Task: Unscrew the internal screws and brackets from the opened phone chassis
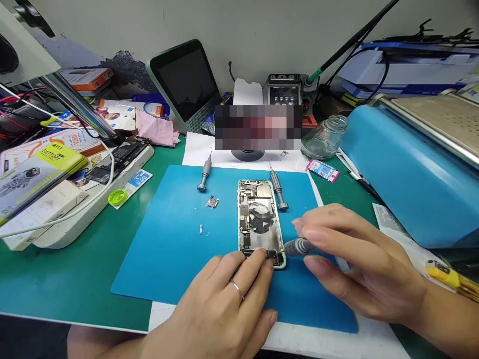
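An opened phone [259,219] with bare circuit boards lies face down in the middle of a blue work mat [168,249]. My left hand [228,304], a ring on one finger, rests on the mat with its fingertips pressed against the phone's near end. My right hand [352,259] pinches a grey screwdriver [297,246] whose tip points at the phone's lower right corner. Two more screwdrivers lie on the mat, one [204,173] to the upper left of the phone and one [278,187] beside its upper right edge.
Small loose parts [211,202] and tiny screws [200,229] lie left of the phone. A glass jar [325,135], a soldering station [283,92] and a dark screen [185,82] stand behind. A blue machine [404,164] fills the right; boxes and cables crowd the left.
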`<state>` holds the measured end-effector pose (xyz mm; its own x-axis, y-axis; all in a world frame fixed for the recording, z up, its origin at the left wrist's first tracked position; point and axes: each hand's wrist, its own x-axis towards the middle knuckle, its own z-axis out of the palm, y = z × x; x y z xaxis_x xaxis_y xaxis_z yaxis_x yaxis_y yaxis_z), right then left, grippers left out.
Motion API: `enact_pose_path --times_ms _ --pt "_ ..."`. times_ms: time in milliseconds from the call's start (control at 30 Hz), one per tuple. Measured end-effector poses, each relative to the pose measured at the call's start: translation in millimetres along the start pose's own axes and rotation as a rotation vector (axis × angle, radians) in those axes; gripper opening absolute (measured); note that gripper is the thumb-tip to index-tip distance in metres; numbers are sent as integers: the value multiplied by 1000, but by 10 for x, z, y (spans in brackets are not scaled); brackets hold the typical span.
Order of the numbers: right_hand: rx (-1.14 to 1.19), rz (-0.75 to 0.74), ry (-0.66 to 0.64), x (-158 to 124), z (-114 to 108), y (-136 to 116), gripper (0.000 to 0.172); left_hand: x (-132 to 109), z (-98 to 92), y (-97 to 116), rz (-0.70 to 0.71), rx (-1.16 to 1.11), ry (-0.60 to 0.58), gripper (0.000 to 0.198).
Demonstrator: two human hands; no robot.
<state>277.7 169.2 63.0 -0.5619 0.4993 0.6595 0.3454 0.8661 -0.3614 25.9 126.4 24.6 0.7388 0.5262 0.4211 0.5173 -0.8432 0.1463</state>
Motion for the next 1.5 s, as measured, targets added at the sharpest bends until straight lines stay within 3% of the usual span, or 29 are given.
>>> enact_pose_path --times_ms 733,1333,1500 --pt "-16 14 11 -13 -4 0 53 3 -35 2 -7 -9 -30 43" --pt "93 74 -22 -54 34 26 76 -7 -34 4 -2 -19 -51 44" --pt "67 48 -9 -29 41 27 74 -1 -34 12 3 -11 -51 43"
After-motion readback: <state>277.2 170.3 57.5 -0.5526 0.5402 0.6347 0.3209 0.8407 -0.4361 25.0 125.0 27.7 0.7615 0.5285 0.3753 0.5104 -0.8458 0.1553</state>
